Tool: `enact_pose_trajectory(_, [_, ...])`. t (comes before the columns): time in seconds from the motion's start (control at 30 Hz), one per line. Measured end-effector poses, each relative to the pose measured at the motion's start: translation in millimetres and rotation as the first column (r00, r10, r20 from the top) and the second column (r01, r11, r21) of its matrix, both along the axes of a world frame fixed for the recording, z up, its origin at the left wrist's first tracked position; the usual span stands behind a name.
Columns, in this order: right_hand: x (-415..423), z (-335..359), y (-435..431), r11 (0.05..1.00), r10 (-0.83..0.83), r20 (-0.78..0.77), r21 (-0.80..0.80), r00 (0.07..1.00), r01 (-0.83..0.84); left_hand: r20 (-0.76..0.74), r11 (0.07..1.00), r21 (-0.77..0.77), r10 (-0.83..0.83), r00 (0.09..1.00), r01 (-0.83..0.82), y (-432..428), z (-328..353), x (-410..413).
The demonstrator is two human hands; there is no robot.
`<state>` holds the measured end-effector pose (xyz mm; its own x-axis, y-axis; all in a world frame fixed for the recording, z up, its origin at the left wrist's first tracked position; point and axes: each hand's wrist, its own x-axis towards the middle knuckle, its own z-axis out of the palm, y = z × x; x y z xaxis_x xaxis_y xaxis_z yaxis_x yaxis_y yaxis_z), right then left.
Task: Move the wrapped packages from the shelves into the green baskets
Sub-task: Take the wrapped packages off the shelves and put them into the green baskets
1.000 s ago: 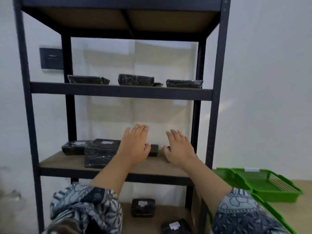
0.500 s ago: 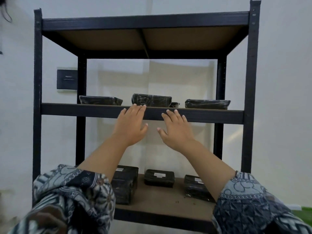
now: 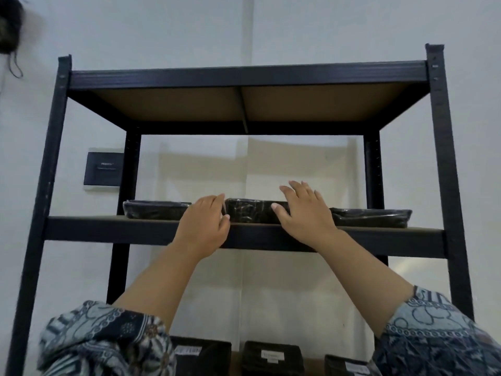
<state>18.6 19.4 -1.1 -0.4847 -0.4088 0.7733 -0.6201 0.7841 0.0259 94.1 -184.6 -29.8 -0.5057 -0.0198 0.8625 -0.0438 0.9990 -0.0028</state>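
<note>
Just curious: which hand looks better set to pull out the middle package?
Probably left hand: its fingers curl round the end of the middle package; right hand spreads fingers above it.

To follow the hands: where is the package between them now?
Head view, centre: the middle package lies on the shelf, between the left hand and the right hand, with the left package and the right package beside it.

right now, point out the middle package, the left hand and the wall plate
middle package [image 3: 252, 211], head view, front face
left hand [image 3: 202, 226], head view, back of hand
wall plate [image 3: 103, 169], head view, dark face
</note>
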Motion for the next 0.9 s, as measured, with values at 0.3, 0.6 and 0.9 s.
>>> enact_pose_trajectory(0.3, [-26.3,36.3,-21.6,0.992,-0.039,0.329,-0.102,0.944,0.076,0.209,0.985,0.120,-0.144,0.967,0.121,-26.5,22.6,-30.4])
enact_pose_trajectory(0.6, [-46.1,60.2,-36.1,0.934,0.102,0.680,-0.317,0.726,0.167,0.427,0.985,0.148,-0.145,0.892,0.089,-45.3,35.0,-48.2])
enact_pose_trajectory(0.9, [-66.0,44.2,-36.0,0.823,0.314,0.720,-0.531,0.618,0.200,0.398,0.996,0.073,-0.073,0.914,0.048,-47.0,27.3,-54.9])
